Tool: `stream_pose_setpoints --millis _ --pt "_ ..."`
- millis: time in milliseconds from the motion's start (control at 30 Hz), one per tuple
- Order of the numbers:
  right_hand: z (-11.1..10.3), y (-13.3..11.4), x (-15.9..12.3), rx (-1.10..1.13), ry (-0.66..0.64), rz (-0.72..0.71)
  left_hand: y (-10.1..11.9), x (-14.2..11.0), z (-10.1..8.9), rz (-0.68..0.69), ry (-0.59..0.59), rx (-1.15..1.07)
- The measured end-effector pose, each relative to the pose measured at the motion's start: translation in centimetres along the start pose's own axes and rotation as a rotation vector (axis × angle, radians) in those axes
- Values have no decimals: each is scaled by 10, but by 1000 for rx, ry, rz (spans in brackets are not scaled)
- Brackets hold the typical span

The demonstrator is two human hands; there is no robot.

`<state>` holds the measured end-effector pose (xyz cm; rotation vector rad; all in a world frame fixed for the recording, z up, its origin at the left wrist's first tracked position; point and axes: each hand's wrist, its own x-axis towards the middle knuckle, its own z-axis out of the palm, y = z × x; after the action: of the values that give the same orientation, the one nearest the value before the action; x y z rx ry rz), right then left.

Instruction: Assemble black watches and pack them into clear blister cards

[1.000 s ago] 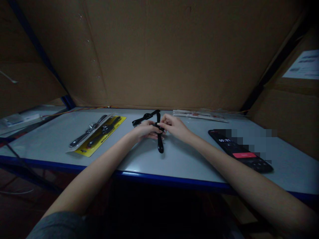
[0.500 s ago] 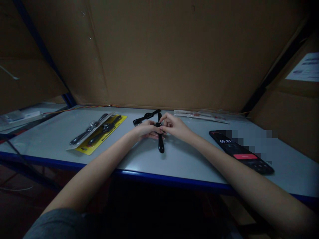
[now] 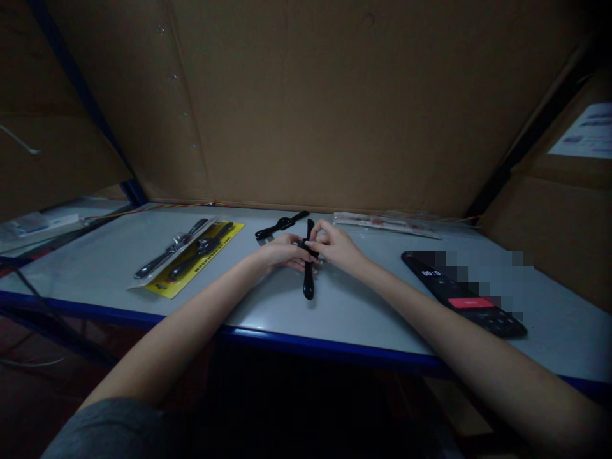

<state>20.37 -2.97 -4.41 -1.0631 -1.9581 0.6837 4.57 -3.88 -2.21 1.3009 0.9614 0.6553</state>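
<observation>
A black spokeshave (image 3: pixel 308 284) points away from me over the table, one handle towards me and the other towards the back. My left hand (image 3: pixel 285 251) is closed around its middle from the left. From the right, my right hand (image 3: pixel 332 245) pinches with thumb and forefinger at the middle part; whatever small piece lies under these fingertips is hidden. Just beyond my left hand lies another black spokeshave (image 3: pixel 283 224), slanting on the table, with a flat metal piece (image 3: pixel 264 241) by its near end.
Left on the grey table (image 3: pixel 268 319) lie two packed spokeshaves, one on a yellow card (image 3: pixel 191 271). A phone (image 3: pixel 471 302) showing a timer lies right, under my right forearm. Clear plastic packaging (image 3: pixel 382 223) rests along the back by the cardboard wall (image 3: pixel 306 115).
The held spokeshave has shifted slightly towards me, its near handle a little lower in view. Both hands keep their places at its middle, with small finger movements.
</observation>
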Motion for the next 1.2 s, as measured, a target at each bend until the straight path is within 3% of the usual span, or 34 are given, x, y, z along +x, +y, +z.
stream_pose_setpoints --millis 333,700,1000,1200 --pt "1 -5 0 250 -54 32 -3 6 -7 9 -15 -16" --pt "-3 -11 -2 100 27 -3 0 1 0 7 4 -12" --pt "2 -4 0 284 59 28 2 -1 3 25 52 22" --pt "-1 -6 1 208 66 -16 2 2 1 14 100 -8"
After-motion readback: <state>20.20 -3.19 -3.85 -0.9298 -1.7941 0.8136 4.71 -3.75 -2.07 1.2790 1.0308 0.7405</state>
